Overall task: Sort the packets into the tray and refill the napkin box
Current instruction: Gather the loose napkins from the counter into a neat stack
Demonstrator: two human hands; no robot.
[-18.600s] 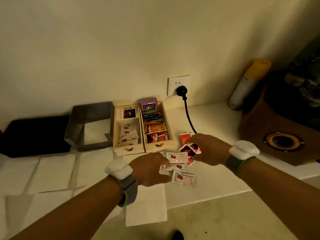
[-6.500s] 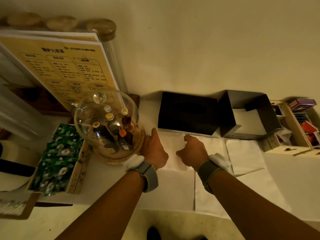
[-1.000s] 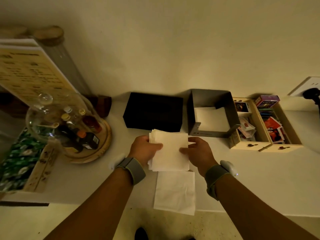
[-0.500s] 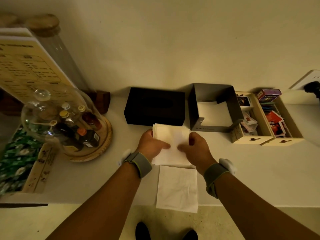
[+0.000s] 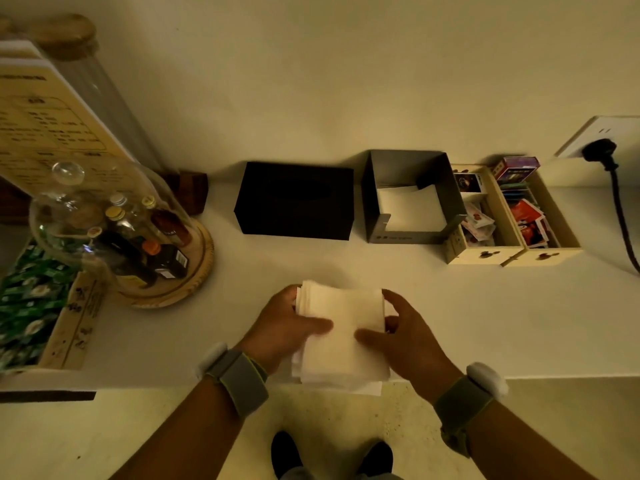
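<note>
A stack of white napkins (image 5: 343,327) rests near the counter's front edge, held from both sides. My left hand (image 5: 284,327) grips its left edge with the thumb across the top. My right hand (image 5: 405,334) grips its right edge the same way. The stack covers a single napkin (image 5: 370,388), of which only a bottom corner shows. Behind, the grey open napkin box (image 5: 375,206) holds a few white napkins. To its right stands the wooden two-compartment tray (image 5: 485,254) with white and red packets inside.
A black box (image 5: 294,202) sits left of the napkin box. A glass dome over small bottles (image 5: 114,223) stands at the left on a wooden base, beside a box of green packets (image 5: 27,299). A black plug and cord (image 5: 620,209) hang at the far right.
Both hands have pulled the napkin stack back toward the counter's front edge, onto the single napkin that lay there. The view has shifted so everything sits farther from me.
</note>
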